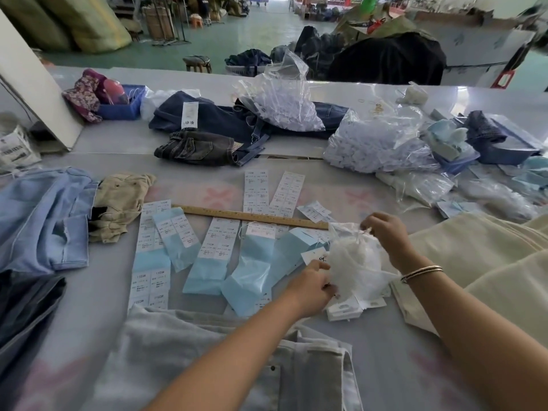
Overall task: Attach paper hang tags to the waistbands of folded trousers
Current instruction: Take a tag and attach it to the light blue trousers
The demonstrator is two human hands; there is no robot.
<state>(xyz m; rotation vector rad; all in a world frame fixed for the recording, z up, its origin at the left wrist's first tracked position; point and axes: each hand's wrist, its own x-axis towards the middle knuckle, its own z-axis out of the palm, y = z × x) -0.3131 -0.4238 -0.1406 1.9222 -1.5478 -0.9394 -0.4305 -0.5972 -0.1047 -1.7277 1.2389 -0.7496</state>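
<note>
The right hand (385, 232) pinches the top of a small clear bag of white fasteners (354, 259), probably to open it, while the left hand (314, 287) grips its lower side to steady it. White hang tags (345, 311) lie just under both hands, and pale folded trousers (237, 360) wait on the counter (394, 366) below the wrists, waistband near.

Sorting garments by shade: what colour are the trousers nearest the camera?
Pale grey trousers, head view.
</note>
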